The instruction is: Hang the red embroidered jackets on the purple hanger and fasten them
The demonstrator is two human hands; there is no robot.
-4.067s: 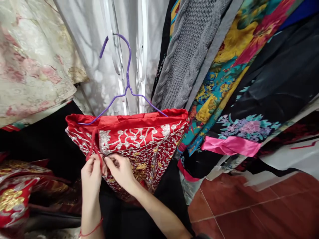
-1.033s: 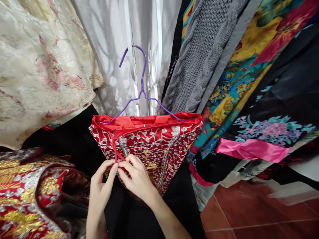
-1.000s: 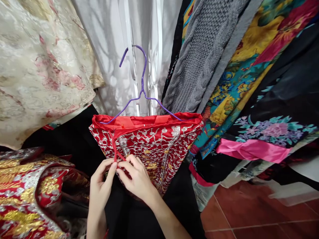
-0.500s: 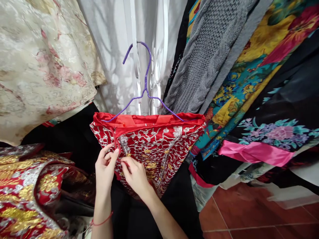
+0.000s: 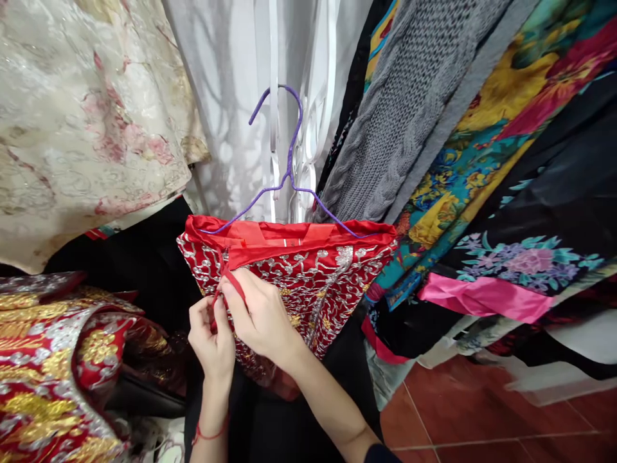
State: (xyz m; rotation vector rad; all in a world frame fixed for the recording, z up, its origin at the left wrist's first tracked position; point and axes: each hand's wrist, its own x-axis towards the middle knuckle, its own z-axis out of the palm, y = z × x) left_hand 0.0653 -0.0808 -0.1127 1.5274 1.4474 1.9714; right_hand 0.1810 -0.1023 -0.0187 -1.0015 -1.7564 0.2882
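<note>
A red skirt (image 5: 321,276) with silver and gold embroidery hangs from a purple wire hanger (image 5: 293,141). Its satin waist is gathered at the top, and an opening runs down its left side. My left hand (image 5: 213,337) is closed on the red edge of that opening, fingertips curled in. Close above and to the right, my right hand (image 5: 263,315) pinches a narrow red strip (image 5: 234,283) along the same opening. The fingertips of both hands nearly meet. Whether a zipper pull is between them is hidden by the fingers.
White metal bars (image 5: 274,83) hold the hanger's hook. A cream floral garment (image 5: 96,116) hangs at left, above a red and gold sequinned garment (image 5: 43,386). To the right hang a grey cable-knit (image 5: 409,109) and a black floral garment with a pink band (image 5: 486,296). The floor (image 5: 463,411) is red tile.
My right hand has moved up and left onto the opening's red strip. My left hand has shifted slightly down and right. The skirt's opening flap is spread a little wider.
</note>
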